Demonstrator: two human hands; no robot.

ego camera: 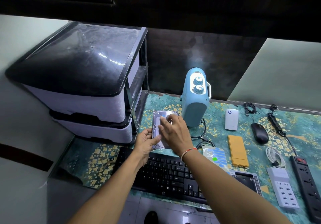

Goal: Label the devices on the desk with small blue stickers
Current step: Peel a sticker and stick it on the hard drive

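Observation:
A silver hard drive (157,119) lies flat on the patterned desk beyond the black keyboard (166,173). My left hand (146,143) grips its near left edge, thumb on top. My right hand (173,130) hovers over the drive with fingers stretched out, fingertips touching its top label. Whether a sticker is under those fingers is hidden. The sheet of small blue stickers (216,156) lies right of my right wrist.
A blue heater (195,98) stands behind the drive. To the right lie a white plug device (231,119), black mouse (259,132), yellow case (238,151), white cable (275,156), USB hub (283,187) and power strip (306,183). A drawer unit (83,88) stands at left.

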